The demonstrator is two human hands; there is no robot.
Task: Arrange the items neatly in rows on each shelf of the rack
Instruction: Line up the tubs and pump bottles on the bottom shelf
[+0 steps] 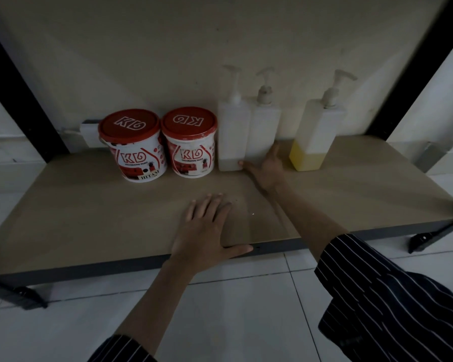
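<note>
On the low beige shelf (89, 218) stand two red-lidded paint tubs, the left tub (134, 147) and the right tub (190, 143), at the back. Right of them stand three white pump bottles: the first bottle (232, 131), the second bottle (263, 126) touching it, and a third bottle (315, 134) with yellow liquid, set apart. My right hand (267, 168) holds the base of the second bottle, thumb on its front and fingers at its right side. My left hand (207, 233) rests flat on the shelf near the front edge, fingers straight.
A white box (89, 131) with a cable lies behind the left tub. Black rack posts (13, 84) rise at both sides, and an upper shelf board (220, 35) hangs overhead. White floor tiles (233, 309) lie below. Bare shelf surface spreads in front of the items.
</note>
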